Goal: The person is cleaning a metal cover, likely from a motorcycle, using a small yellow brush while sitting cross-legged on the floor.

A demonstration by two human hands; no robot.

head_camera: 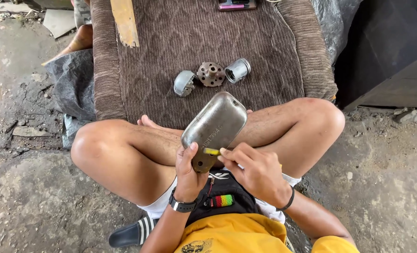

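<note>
Hands meet over my crossed legs: my left hand (pixel 188 169) grips the grey metal cover (pixel 214 126) by its lower end, while my right hand (pixel 255 169) pinches a small yellow tool (pixel 211 151) against it.

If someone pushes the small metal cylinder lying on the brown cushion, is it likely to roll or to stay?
The metal cylinder lies on its side, so a push across its axis would probably roll it. The ribbed brown cushion looks soft and may slow it quickly. Being bare metal, it is likely stiff and rather heavy for its size.
</note>
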